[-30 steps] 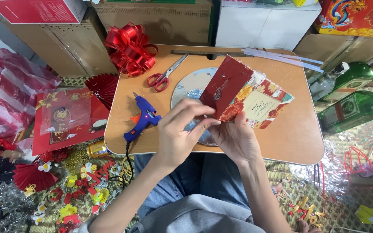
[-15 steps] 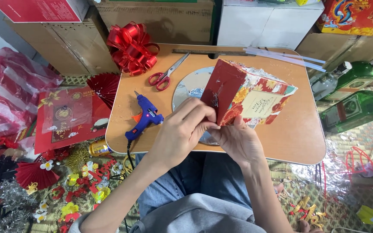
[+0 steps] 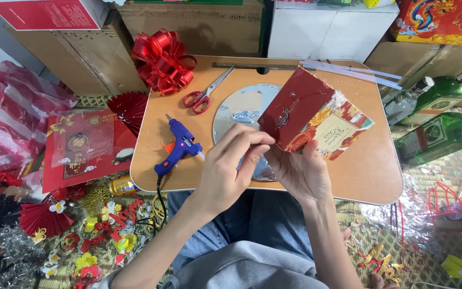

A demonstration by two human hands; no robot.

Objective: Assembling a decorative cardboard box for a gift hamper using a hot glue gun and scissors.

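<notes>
You are sticking a small trim onto the dark red cardboard gift box with flower pictures (image 3: 316,119). Your right hand (image 3: 300,174) cups it from below, tilted up over the low tan wooden table (image 3: 359,171). Your left hand (image 3: 231,171) has its fingertips pinched shut at the box's bottom corner; I cannot tell what they pinch. Next, I think, you must press gently and hold. The box stands steeper than a second ago.

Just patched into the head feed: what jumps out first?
The red decorated box, tilted above the table's middle, held by the right hand with the left hand at its corner. Next the big red ribbon bow at the table's far left, then the blue glue gun beside the left hand.
</notes>
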